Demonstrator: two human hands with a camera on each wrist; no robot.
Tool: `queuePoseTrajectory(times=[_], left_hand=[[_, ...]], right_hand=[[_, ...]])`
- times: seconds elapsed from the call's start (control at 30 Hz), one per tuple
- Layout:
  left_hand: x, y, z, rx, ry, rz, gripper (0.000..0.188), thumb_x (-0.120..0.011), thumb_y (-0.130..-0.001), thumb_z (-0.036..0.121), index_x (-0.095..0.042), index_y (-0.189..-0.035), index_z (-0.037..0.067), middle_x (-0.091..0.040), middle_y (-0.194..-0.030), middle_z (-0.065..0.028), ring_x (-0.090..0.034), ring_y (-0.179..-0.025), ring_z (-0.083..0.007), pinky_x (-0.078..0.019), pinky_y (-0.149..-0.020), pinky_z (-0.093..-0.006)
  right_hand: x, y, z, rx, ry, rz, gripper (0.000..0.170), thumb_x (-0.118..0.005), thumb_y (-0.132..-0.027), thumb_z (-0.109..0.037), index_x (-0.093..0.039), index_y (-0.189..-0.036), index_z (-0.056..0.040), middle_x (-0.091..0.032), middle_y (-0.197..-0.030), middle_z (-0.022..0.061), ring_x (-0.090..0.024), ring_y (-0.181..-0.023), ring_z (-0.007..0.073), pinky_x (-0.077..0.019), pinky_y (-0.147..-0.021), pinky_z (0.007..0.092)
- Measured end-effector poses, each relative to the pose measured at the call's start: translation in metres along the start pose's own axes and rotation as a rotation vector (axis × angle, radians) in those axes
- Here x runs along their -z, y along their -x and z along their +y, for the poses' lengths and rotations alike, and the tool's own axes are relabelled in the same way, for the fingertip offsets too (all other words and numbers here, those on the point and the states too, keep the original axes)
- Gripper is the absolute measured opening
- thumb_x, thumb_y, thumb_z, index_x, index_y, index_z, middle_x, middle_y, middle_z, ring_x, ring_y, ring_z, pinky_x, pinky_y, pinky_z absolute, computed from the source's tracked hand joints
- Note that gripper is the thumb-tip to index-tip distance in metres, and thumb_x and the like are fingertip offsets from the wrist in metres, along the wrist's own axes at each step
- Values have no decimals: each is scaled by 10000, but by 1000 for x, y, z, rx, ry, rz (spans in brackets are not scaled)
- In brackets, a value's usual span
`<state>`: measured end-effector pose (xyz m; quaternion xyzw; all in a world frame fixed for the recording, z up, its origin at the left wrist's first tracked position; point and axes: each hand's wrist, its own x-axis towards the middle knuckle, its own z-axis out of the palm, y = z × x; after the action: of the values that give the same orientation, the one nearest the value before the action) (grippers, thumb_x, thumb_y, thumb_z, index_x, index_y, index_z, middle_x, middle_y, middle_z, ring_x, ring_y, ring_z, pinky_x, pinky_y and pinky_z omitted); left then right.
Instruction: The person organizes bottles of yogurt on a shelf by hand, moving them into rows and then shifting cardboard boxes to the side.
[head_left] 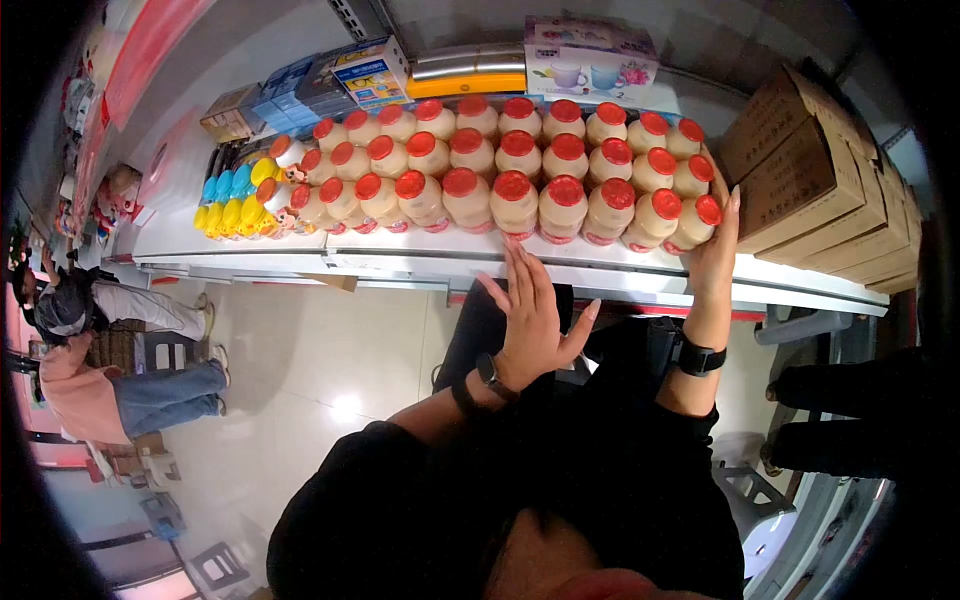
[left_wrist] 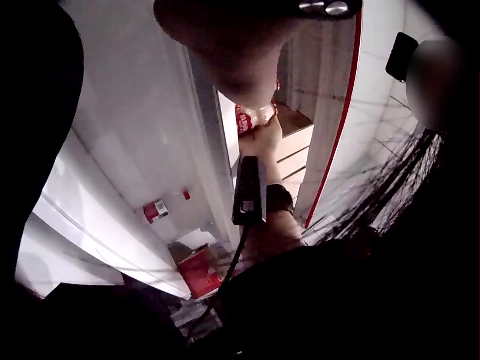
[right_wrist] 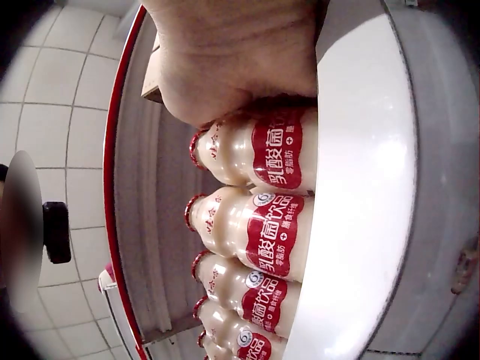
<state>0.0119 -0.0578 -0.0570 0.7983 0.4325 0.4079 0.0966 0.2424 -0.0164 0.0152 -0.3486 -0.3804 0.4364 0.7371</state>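
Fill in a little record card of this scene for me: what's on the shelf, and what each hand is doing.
Main goods: red-capped bottles, standing in roughly three rows
Surface: white shelf
Right hand: against the bottles' right end, fingers extended
Left hand: fingers spread, tips by the front row's base; contact unclear
Right of bottles: brown cardboard boxes
Behind bottles: box printed with cups
Left of bottles: small yellow items and blue items

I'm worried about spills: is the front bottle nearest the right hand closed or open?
Closed: a red top covers the mouth of the bottle beside the right hand. How tightly, I cannot tell.
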Motion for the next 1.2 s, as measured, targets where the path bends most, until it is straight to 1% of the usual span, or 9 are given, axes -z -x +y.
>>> queuePoseTrajectory(times=[0.1, 0.2, 0.5, 0.7, 0.8, 0.9, 1.0, 1.1, 1.2], left_hand=[[3, -2, -1, -25, -35, -45, 1084, -658, -894, 414, 33, -1495, -167, 27, -1547, -443, -18, -1465, -568, 134, -1076, -717], [5, -2, -1, -10, -18, -54, 1069, -651, -900, 410, 24, -1497, -166, 8, -1547, -442, -45, -1464, -563, 132, -1082, -711], [15, -8, 5, 36, 59, -97, 1045, -652, -895, 365, 17, -1498, -164, 9, -1547, -443, -35, -1470, -555, 133, -1095, -696], [15, -1, 1, -85, 69, -118, 1042, -628, -900, 394, 17, -1498, -164, 12, -1547, -445, -10, -1474, -554, 140, -1098, -690], [13, -3, 2, -171, 35, -165, 1070, -623, -897, 453, 3, -1489, -181, 17, -1544, -449, -4, -1472, -558, 138, -1101, -686], [10, -7, 7, -133, 54, -249, 1097, -624, -894, 506, -21, -1479, -199, 16, -1536, -461, -5, -1471, -560, 127, -1106, -683], [9, -9, 9, -147, -20, -240, 1136, -632, -879, 562, -47, -1473, -210, 9, -1528, -471, -18, -1471, -557, 106, -1111, -685], [6, -9, 13, -120, -27, -176, 1046, -564, -909, 598, -190, -1454, -213, -133, -1542, -431, -76, -1491, -511, 70, -1131, -661], [6, -10, 16, -112, -50, -172, 1057, -567, -902, 611, -197, -1452, -213, -139, -1544, -427, -91, -1491, -506, 56, -1134, -659]], right_hand=[[0, 0, 1, 5, -3, -2, 618, -305, -1075, -472, -401, -1472, -9, -464, -1480, 156, -468, -1350, 278, -366, -1132, 412], [0, 0, 0, 9, 46, 14, 625, -302, -1074, -478, -404, -1469, -3, -463, -1483, 154, -463, -1355, 274, -356, -1139, 408], [-5, 0, -3, 15, 69, 6, 640, -276, -1076, -482, -393, -1478, 3, -455, -1491, 163, -447, -1371, 274, -341, -1149, 404], [-2, -1, 1, 16, 63, 22, 630, -266, -1079, -467, -393, -1478, 4, -462, -1486, 164, -451, -1368, 277, -340, -1150, 406], [0, -2, 1, 18, 66, 28, 625, -273, -1078, -461, -394, -1478, 4, -468, -1481, 163, -456, -1365, 276, -341, -1148, 403], [-3, 0, -1, 22, 95, 27, 624, -285, -1076, -464, -397, -1476, 2, -471, -1479, 159, -459, -1361, 272, -343, -1145, 398], [-6, 0, -3, 9, 90, 39, 623, -295, -1074, -467, -403, -1473, 0, -474, -1476, 156, -464, -1358, 269, -345, -1142, 393], [-8, 1, -5, -8, 79, 51, 617, -300, -1074, -462, -408, -1471, -1, -476, -1475, 154, -464, -1356, 268, -344, -1141, 390], [-7, 0, -4, 15, 68, 22, 616, -296, -1074, -459, -408, -1471, -1, -476, -1475, 152, -458, -1360, 268, -336, -1146, 388]])
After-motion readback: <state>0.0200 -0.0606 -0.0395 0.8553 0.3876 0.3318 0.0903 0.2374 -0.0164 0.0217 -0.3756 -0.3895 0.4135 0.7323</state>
